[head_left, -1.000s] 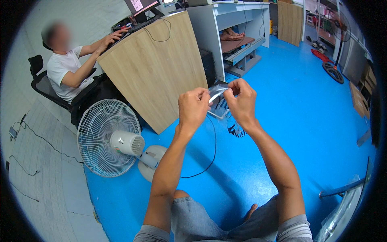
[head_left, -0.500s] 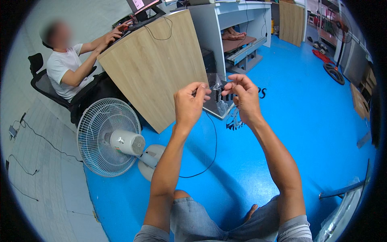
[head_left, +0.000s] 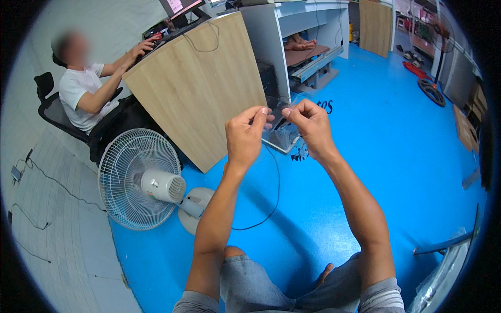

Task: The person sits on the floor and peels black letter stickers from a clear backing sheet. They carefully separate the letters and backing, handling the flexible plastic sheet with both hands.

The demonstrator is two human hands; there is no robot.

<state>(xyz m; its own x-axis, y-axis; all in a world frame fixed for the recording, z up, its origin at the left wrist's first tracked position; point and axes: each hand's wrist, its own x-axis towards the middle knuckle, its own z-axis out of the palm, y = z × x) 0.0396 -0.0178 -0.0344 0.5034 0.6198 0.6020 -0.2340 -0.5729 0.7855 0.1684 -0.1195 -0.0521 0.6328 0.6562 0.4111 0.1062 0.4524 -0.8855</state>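
In front of me, over the floor, I hold a clear, thin plastic bag (head_left: 283,137) up between my two hands. My left hand (head_left: 245,134) is closed, its thumb pressed against the index finger at the bag's upper left edge. My right hand (head_left: 313,128) pinches the upper right side of the plastic between thumb and forefinger. Crinkled film hangs below and between the fingertips. The film is see-through, so its full outline and any opening are hard to make out.
A white standing fan (head_left: 163,185) is at my left, its cable (head_left: 278,182) curving over the blue floor (head_left: 323,208). Behind it a wooden-sided desk (head_left: 198,94) stands beside a seated person (head_left: 86,91). Another person's bare feet (head_left: 300,44) rest under a white desk (head_left: 282,57).
My right hand has moved slightly left toward the left hand, and its spread fingers have closed on the plastic. The left hand stays nearly in place.
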